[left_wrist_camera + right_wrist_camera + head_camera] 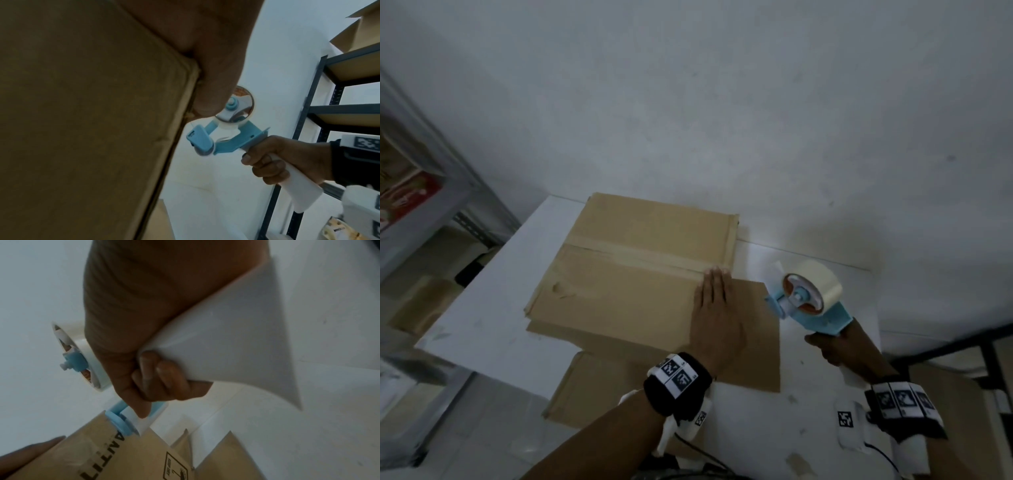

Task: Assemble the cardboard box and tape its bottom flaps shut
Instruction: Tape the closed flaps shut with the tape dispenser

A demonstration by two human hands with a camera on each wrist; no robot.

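A brown cardboard box (626, 267) stands on the white table (493, 301), its closed flaps facing up with a strip of tape along the middle seam (640, 260). My left hand (714, 308) lies flat on the box's right edge, fingers straight, fingertips at the seam's right end. In the left wrist view the thumb (207, 97) presses against the box edge (185, 97). My right hand (835, 349) grips the white handle of a blue tape dispenser (808, 301), held off the box's right side, with a roll of clear tape (815, 281) on it. Fingers wrap the handle (226, 340).
Flat cardboard sheets (750, 342) lie under the box and hang over the table's front edge. A grey metal shelf (431, 192) stands at the left, a dark metal rack (333, 113) with boxes at the right. A white wall (722, 102) is close behind the table.
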